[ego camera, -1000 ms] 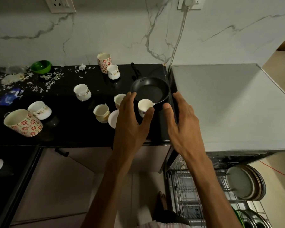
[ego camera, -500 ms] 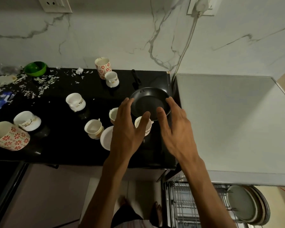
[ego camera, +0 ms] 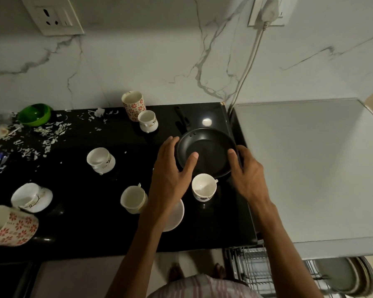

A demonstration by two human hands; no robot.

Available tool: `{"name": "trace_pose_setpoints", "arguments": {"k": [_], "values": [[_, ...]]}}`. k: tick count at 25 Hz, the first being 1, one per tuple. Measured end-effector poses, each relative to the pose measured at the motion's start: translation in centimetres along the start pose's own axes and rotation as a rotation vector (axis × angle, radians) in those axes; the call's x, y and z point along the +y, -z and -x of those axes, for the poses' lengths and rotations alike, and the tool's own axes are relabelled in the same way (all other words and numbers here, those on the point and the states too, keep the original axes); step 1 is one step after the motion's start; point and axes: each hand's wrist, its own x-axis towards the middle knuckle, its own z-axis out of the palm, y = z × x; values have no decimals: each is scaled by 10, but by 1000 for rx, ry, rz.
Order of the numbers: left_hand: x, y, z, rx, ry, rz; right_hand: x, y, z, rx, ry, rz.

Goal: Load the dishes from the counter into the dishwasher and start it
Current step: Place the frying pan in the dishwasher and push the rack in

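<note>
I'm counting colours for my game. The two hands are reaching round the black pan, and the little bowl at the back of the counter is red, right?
Nearly. In the head view both hands, left and right, do flank the black pan, but the little bowl is green, not red.

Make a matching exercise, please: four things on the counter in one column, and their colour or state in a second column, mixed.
Things:
1. frying pan
2. small bowl
3. tall mug by the wall
4. saucer

Descriptions:
A. green
B. partly hidden under the left forearm
C. black, with a hand at each side
D. white with red flowers, upright

Pairs: 1-C, 2-A, 3-D, 4-B
</note>
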Motion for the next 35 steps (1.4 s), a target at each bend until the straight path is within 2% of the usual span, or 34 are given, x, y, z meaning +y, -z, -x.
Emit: {"name": "trace_pose_setpoints", "arguments": {"k": [4,9,14,24,30,33,35], "values": [[-5,-13,-14,-4,45,14,28,-24,-25,-17,-70,94],[-11,-30,-20,-17,104,18,48,-39,-42,63,-147,89],[-13,-32,-25,9,128,23,67,-44,-58,-72,-455,-131],[-11,-25,-33,120,158,101,55,-35,-78,-35,-400,-243],[-5,-37,-34,131,290,324,49,6,-66,47,-424,-266],[3,-48,-30,19,395,501,34,26,-42,44,-384,-400],[12,-55,-24,-56,475,757,21,33,-19,31,-331,-498]]}}
